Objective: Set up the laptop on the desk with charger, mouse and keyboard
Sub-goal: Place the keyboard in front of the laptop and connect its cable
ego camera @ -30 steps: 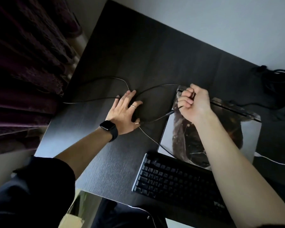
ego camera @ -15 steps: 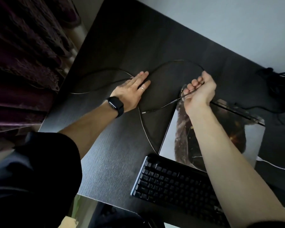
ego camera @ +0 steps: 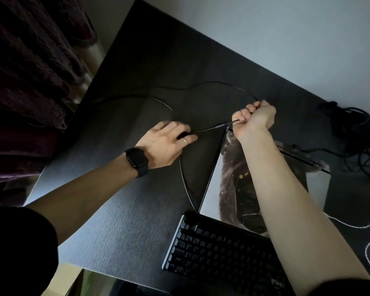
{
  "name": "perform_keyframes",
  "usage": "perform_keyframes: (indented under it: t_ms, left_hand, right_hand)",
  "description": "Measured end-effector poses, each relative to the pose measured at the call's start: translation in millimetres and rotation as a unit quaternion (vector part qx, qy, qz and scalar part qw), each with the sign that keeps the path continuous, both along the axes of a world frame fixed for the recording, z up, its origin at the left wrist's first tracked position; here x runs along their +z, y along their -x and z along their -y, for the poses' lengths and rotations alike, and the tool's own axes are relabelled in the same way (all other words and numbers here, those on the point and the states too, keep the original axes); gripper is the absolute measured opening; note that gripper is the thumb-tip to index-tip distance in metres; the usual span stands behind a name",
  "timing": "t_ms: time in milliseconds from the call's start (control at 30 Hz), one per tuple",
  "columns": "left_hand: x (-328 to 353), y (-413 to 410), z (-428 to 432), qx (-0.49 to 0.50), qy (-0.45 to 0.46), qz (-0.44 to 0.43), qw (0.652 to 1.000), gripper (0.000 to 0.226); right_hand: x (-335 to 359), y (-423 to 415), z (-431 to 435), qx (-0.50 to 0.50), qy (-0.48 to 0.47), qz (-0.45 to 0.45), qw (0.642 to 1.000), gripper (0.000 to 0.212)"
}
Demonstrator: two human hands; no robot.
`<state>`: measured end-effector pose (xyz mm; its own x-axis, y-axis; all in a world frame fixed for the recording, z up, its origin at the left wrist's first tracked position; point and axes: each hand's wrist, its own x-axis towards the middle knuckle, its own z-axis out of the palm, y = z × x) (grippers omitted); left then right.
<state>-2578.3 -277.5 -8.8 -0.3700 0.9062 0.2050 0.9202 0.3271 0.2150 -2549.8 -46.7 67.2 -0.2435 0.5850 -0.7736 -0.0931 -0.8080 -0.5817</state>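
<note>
Right hand fists the cable; left hand curls over its end; a hard tug could strain it or snag the laptop corner beneath the right wrist.

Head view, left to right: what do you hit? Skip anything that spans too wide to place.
curtain → watch → left hand → right hand, fist round the cable → cable bundle at the desk's right edge
</note>
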Motion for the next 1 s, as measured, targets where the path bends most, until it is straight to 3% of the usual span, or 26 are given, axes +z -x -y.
perform_keyframes:
  t_ms: [133, 333, 467, 567, 633, 733, 800, 867, 933, 967, 1000]
  left_hand:
    - [-8, 6, 3, 0.012, 0.064, 0.024, 0.998, 0.034]
    - [0, 1, -8, 0.073, 0.021, 0.055, 0.996, 0.03]
    - [-3, 5, -25, 0.1, 0.053, 0.061, 0.992, 0.031]
    - [-8, 6, -32, 0.081, 0.064, 0.023, 0.994, 0.018]
    - [-3, 3, -32, 0.11, 0.045, 0.068, 0.991, 0.021]
    - [5, -14, -29, 0.235, 0.021, 0.24, 0.942, 0.023]
    - [6, -28, -30, 0.314, -0.003, 0.352, 0.882, 0.019]
    - [5, -41, -32, 0.373, -0.061, 0.479, 0.793, 0.014]
    - [5, -52, -33, 0.4, -0.111, 0.549, 0.726, 0.012]
    - [5, -57, -32, 0.395, -0.125, 0.555, 0.721, 0.016]
    - [4, -61, -31, 0.374, -0.126, 0.546, 0.739, 0.022]
  right_hand:
    - [-9, -3, -3, 0.002, -0.011, 0.014, 1.0, 0.038]
    - [-20, -13, -7, 0.022, -0.022, 0.037, 0.999, 0.04]
    - [-19, -19, -3, 0.029, -0.041, 0.051, 0.997, 0.038]
    - [-22, -22, -1, 0.117, -0.12, 0.104, 0.98, 0.035]
    - [-31, -28, 0, 0.224, -0.231, 0.18, 0.93, 0.037]
    - [-42, -55, 4, 0.347, -0.44, 0.276, 0.781, 0.051]
    - [-52, -76, 7, 0.389, -0.521, 0.29, 0.702, 0.056]
    - [-67, -95, 12, 0.423, -0.589, 0.3, 0.62, 0.057]
    - [-81, -108, 18, 0.44, -0.656, 0.31, 0.529, 0.055]
    - [-87, -111, 20, 0.439, -0.678, 0.315, 0.499, 0.054]
    - [-90, -112, 22, 0.432, -0.688, 0.321, 0.487, 0.053]
